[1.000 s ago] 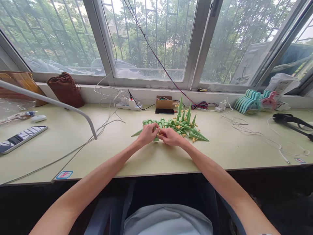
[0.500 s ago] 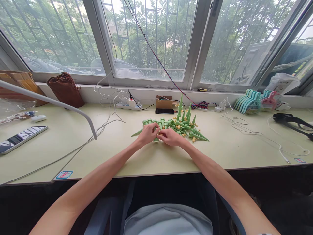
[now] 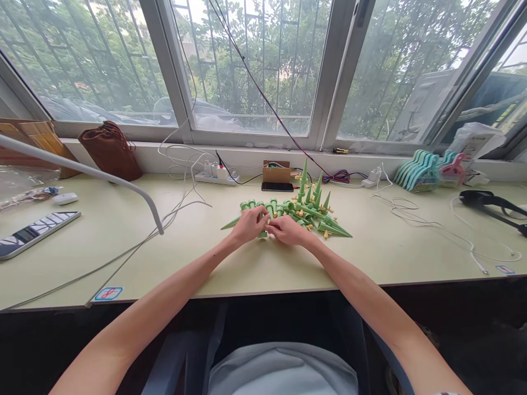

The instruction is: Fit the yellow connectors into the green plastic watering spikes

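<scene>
A heap of green cone-shaped plastic spikes (image 3: 312, 214) with small yellow fittings lies on the pale green desk (image 3: 370, 252), near the middle. My left hand (image 3: 248, 224) is closed around one green spike whose tip (image 3: 229, 223) points left. My right hand (image 3: 288, 230) meets it from the right, fingers pinched on a small yellow piece at that spike's wide end. Both hands rest at the near edge of the heap.
A phone (image 3: 277, 187) and a small cardboard box (image 3: 276, 173) sit behind the heap, with a power strip (image 3: 216, 176) and cables. A brown pouch (image 3: 110, 151), a white lamp arm (image 3: 99, 175) and a keyboard (image 3: 35, 232) are left. Teal hangers (image 3: 418, 170) and a black strap (image 3: 489, 204) are right.
My right hand's fingers have shifted slightly against the spike's end; otherwise both hands stay in the same place.
</scene>
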Demonstrator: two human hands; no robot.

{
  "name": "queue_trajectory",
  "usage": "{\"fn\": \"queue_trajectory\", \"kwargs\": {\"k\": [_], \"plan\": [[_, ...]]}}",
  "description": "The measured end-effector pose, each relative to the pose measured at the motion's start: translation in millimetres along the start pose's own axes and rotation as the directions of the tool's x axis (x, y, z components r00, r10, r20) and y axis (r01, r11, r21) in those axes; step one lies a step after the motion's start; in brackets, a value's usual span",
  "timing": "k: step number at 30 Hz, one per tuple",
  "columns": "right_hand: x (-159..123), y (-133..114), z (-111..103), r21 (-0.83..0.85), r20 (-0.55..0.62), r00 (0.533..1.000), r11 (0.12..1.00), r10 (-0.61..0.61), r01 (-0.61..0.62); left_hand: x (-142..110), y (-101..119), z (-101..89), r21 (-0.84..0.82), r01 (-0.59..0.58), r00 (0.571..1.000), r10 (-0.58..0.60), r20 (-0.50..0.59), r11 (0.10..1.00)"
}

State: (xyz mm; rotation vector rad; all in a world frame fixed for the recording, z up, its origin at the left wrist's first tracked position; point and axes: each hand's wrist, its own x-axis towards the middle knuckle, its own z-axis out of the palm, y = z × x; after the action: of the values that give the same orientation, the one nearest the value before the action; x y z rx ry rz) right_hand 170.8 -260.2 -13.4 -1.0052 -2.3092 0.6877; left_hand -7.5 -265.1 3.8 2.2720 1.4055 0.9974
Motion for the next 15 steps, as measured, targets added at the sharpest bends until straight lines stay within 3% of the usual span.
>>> {"fn": "queue_trajectory", "kwargs": {"k": [15], "plan": [[0.1,-0.5,-0.3,-0.004,0.017,1.0,1.0,0.008,-0.008,-0.7,2.7,-1.1,0.008,0.006,1.0,-0.006,0.016,1.0]]}}
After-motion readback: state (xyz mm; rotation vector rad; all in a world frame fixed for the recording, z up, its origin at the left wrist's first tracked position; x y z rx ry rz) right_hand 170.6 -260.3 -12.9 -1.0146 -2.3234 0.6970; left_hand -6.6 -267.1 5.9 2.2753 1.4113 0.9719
